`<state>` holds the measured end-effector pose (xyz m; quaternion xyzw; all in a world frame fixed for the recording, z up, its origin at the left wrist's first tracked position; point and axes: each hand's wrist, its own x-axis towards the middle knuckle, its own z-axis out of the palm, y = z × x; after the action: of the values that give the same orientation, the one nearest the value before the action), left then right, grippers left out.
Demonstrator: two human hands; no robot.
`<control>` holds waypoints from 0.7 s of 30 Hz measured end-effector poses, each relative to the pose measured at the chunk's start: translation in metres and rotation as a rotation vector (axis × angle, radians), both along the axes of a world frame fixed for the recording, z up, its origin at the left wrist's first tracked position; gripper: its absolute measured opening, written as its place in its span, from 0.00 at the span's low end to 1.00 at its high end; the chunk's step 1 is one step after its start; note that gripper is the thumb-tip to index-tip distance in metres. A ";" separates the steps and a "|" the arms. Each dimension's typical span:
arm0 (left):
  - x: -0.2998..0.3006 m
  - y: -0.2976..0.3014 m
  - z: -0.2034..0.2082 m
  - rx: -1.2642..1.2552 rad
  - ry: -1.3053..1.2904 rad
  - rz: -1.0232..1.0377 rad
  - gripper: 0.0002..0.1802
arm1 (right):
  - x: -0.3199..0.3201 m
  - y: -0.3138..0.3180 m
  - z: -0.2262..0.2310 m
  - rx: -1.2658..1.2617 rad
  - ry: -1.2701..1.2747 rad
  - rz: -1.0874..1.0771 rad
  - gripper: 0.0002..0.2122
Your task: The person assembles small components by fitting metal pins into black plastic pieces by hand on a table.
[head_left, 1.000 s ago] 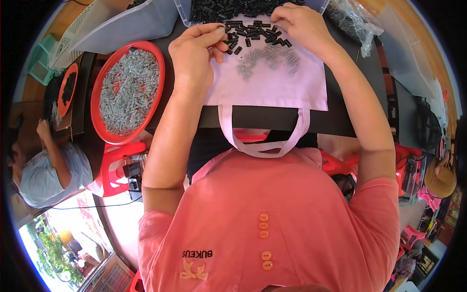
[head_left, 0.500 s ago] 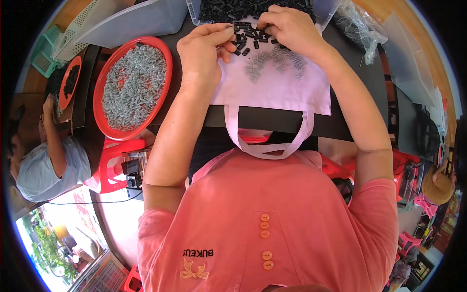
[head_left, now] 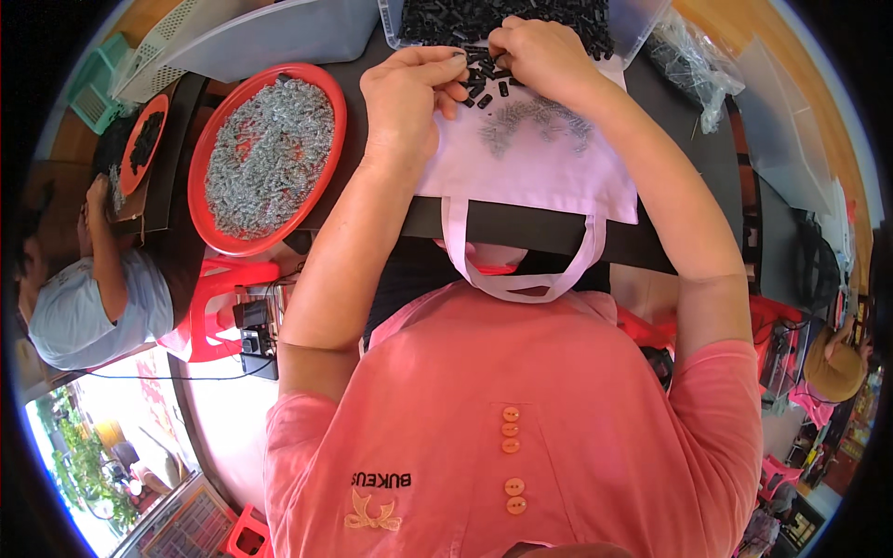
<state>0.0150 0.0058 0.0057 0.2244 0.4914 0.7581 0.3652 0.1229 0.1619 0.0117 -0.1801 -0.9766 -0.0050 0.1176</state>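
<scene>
My left hand [head_left: 402, 100] is closed in a pinch at the left side of a loose group of small black plastic pieces [head_left: 485, 100]. A dark bit shows at its fingertips, too small to name. Opposite it, my right hand [head_left: 547, 63] bends its fingers together over the same pieces; what its fingertips hold is hidden. The pieces lie on a pale cloth tote bag [head_left: 530, 179] spread on the dark table, its handle hanging over the near edge. Small metal springs [head_left: 507, 123] are scattered on the bag, just nearer than the black pieces.
A red round tray [head_left: 198, 191] heaped with springs stands at left. Behind the bag is a clear bin [head_left: 642, 26] full of black pieces. A crumpled plastic bag [head_left: 693, 65] lies at back right. Another person [head_left: 93, 302] sits at far left beside an orange-red tray [head_left: 129, 173].
The whole view has shifted slightly. My right hand has come a little left, closer to my left hand, which keeps its pinch.
</scene>
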 end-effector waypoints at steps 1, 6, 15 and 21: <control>0.001 0.001 -0.002 -0.009 0.008 -0.015 0.06 | 0.004 -0.002 -0.003 0.011 0.081 0.013 0.06; 0.006 -0.001 0.003 -0.041 0.112 -0.117 0.08 | 0.023 -0.008 0.008 -0.699 0.492 0.113 0.08; 0.014 -0.002 0.008 -0.065 0.173 -0.166 0.08 | 0.034 -0.032 0.017 -0.846 0.629 0.142 0.07; 0.016 -0.002 0.008 -0.042 0.184 -0.174 0.08 | 0.035 -0.032 0.012 -0.841 0.649 0.159 0.07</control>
<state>0.0307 0.0041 0.0138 0.3270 0.5171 0.6893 0.3879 0.1582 0.1300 0.0233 -0.1296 -0.8183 0.4515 0.3313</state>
